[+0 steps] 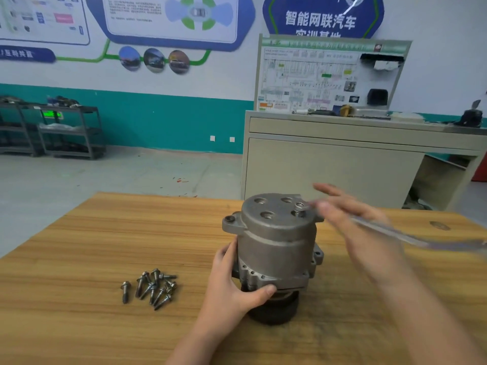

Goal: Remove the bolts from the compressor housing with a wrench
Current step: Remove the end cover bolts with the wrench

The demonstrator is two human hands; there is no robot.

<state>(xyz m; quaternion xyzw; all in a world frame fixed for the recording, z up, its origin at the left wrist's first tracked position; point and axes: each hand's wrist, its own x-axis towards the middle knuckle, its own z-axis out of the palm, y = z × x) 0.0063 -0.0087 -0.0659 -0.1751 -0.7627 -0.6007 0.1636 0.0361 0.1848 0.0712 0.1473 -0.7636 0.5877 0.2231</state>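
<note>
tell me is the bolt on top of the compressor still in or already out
Still in, partly raised. The bolt stands in one hole on top of the compressor housing; the other three top holes are empty.

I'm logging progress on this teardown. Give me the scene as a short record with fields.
workpiece: compressor housing, upright on wooden table
left hand: grips the housing's lower side
right hand: blurred, with the wrench at the top bolt
bolts out: loose bolts lying left of the housing
bolts left: one seen on top
</note>
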